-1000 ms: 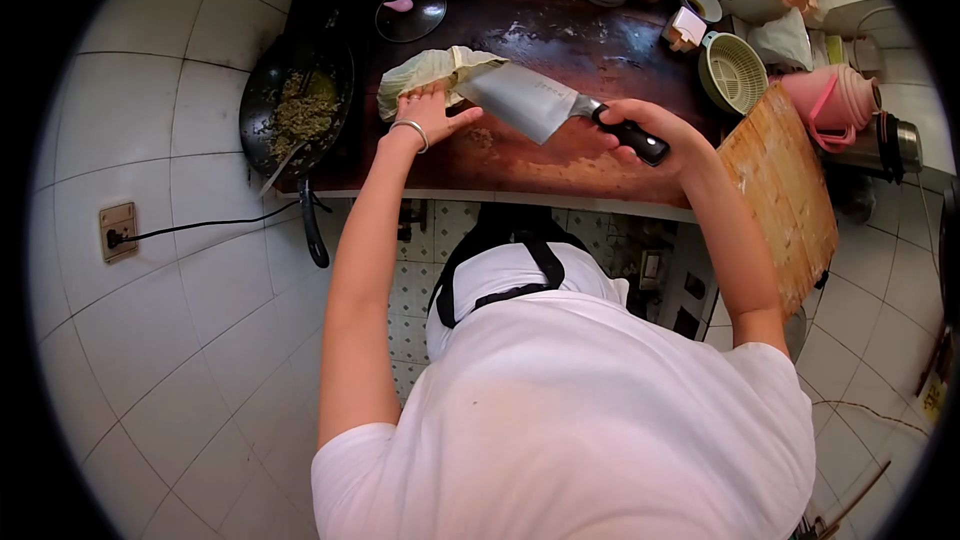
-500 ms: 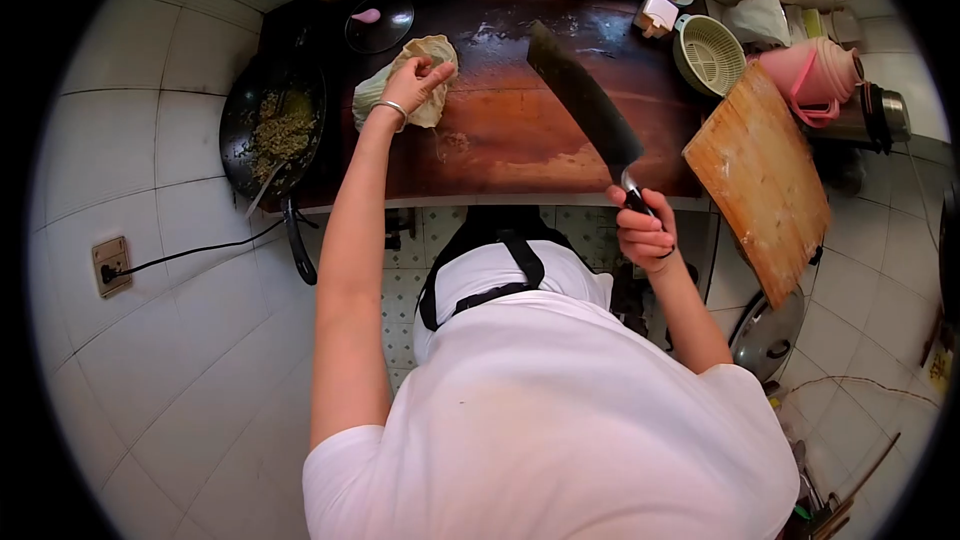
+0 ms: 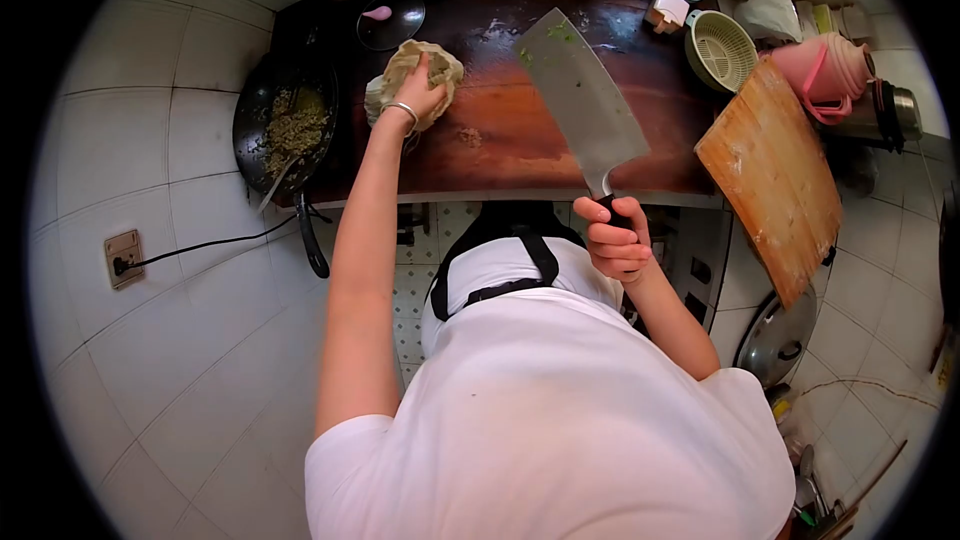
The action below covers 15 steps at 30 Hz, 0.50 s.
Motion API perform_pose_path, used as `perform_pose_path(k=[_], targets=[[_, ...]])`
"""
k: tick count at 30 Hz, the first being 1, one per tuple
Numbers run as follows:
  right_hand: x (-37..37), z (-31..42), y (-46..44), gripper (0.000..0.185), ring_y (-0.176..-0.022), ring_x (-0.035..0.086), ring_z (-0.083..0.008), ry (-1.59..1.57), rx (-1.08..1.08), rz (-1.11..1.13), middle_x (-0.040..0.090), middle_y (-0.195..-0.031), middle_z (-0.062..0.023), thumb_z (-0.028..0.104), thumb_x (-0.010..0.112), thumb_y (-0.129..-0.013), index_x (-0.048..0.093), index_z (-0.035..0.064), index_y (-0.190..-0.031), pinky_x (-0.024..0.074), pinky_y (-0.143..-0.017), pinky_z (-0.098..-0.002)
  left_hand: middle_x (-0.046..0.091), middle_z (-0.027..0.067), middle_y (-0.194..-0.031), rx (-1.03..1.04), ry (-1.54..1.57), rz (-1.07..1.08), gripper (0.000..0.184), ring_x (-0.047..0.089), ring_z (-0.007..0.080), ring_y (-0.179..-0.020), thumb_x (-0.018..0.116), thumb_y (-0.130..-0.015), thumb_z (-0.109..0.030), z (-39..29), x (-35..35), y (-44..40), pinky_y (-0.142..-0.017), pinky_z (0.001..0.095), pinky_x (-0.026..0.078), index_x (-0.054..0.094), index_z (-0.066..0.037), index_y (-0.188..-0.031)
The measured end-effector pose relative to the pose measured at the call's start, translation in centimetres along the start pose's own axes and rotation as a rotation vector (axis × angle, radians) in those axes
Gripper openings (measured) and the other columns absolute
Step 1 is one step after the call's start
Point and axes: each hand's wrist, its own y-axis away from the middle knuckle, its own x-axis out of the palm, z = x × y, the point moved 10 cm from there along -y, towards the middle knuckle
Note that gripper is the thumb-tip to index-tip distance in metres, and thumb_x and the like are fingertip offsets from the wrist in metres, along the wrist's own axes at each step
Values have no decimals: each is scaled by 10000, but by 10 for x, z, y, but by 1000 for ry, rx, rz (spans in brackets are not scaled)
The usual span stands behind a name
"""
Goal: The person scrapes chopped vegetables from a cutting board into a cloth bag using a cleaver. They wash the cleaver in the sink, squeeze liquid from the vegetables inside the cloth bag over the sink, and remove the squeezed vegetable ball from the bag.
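Note:
My right hand (image 3: 622, 238) is closed round the black handle of a cleaver (image 3: 580, 90). The blade points up over the worktop, its broad grey face turned toward me, with bits of green stuck near the tip. At the left of the worktop, my left hand (image 3: 424, 95) is closed on a crumpled beige cloth (image 3: 440, 56), its fingers partly hidden in the folds. A paler, whitish part of the bundle shows beside the wrist.
A black wok (image 3: 250, 140) with chopped food and a spoon stands at the left. On the dark wooden worktop (image 3: 510, 155) lies a glass lid (image 3: 405, 28). At the right are a green basket (image 3: 722, 50), a tilted wooden board (image 3: 775, 180) and a pink thermos (image 3: 815, 70).
The cleaver has turned from nearly edge-on to showing its broad face, and my right hand has shifted slightly left. My left fingers have gone into the cloth, which is now bunched up.

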Motion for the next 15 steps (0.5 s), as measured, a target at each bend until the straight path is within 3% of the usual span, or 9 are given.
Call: perform_pose_path(k=[1, 2, 3, 5, 6, 9, 15], targets=[[-2, 1, -3, 179, -417, 534, -156, 12, 18, -21, 483, -636, -106, 185, 401, -945, 343, 19, -909, 402, -312, -233, 427, 259, -1349, 72, 195, -49, 658, 436, 390, -1230, 578, -823, -396, -5, -6, 6, -1042, 369, 324, 406, -4, -1323], [-4, 0, -5, 195, -419, 532, -151, 16, 42, -44, 483, -635, -108, 199, 401, -947, 341, 16, -914, 399, -308, -230, 474, 210, -1322, 52, 203, -27, 623, 461, 316, -1228, 571, -854, -381, -10, -9, 7, -1034, 339, 336, 420, 26, -1301], [-4, -1, -5, 195, -419, 532, -151, 15, 49, -48, 483, -635, -108, 199, 401, -947, 341, 16, -914, 399, -308, -230, 474, 210, -1322, 48, 204, -33, 623, 461, 316, -1228, 571, -854, -381, -13, -16, 11, -1034, 339, 336, 420, 26, -1301], [-13, -7, -5, 199, -402, 500, -139, 42, 119, -149, 477, -617, -92, 215, 398, -955, 360, 23, -920, 372, -286, -227, 469, 156, -1337, -270, 764, 192, 523, 452, 231, -1247, 491, -940, -308, -10, -3, 28, -1035, 299, 349, 416, 40, -1323], [-15, -11, -4, 206, -396, 487, -134, 34, 142, -178, 476, -619, -90, 226, 400, -956, 354, 29, -914, 368, -282, -220, 550, 109, -1242, -228, 1042, 36, 422, 506, 179, -1180, 470, -958, -279, -19, -15, 35, -1016, 290, 379, 492, 22, -1253], [-14, -25, -7, 215, -394, 481, -130, -97, 215, -176, 476, -621, -88, 241, 394, -959, 348, 36, -911, 367, -279, -215, 547, 108, -1250, -151, 1140, 65, 406, 507, 184, -1177, 473, -961, -262, -28, -25, 40, -1020, 318, 386, 493, 16, -1256], [-18, -51, -10, 254, -397, 486, -129, -114, 296, -229, 482, -627, -81, 286, 391, -967, 342, 40, -927, 371, -294, -212, 497, 72, -1321, -233, 945, 75, 538, 431, 174, -1249, 399, -962, -456, -24, -23, 48, -1079, 316, 273, 507, -32, -1276]])
